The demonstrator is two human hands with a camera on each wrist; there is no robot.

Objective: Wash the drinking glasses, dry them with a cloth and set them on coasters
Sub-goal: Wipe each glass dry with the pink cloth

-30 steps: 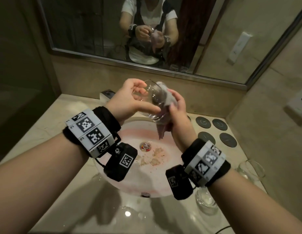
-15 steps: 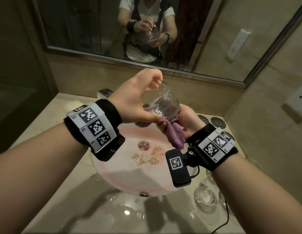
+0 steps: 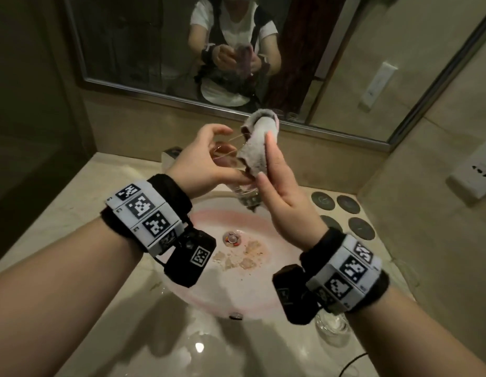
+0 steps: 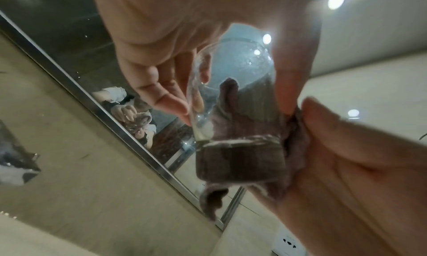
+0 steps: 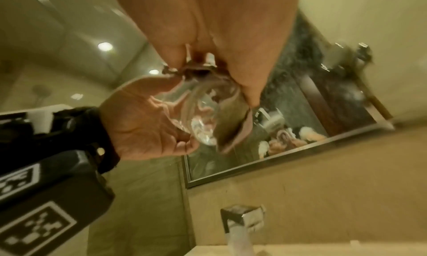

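Note:
Over the sink I hold a clear drinking glass [image 3: 246,197], base down and tilted. My left hand [image 3: 206,164] grips it, thumb on one side and fingers on the other [image 4: 161,88]. A grey-pink cloth [image 3: 256,142] sticks up past the rim and lies along the glass's right side. The left wrist view shows cloth [image 4: 233,132] through the glass [image 4: 233,68] and under its base. My right hand [image 3: 277,180] pinches the cloth against the glass. Several dark round coasters [image 3: 348,204] lie bare on the counter to the right.
Below is a round pinkish sink basin [image 3: 236,295] with a drain [image 3: 231,238] and brown crumbs [image 3: 239,257]. Another glass [image 3: 331,326] stands on the counter under my right wrist. A faucet [image 5: 240,221], a mirror [image 3: 331,50] and a wall socket [image 3: 475,172] surround the basin.
My right hand has risen from under the glass's base to its side, bringing the cloth up past the rim. The left hand keeps hold of the glass.

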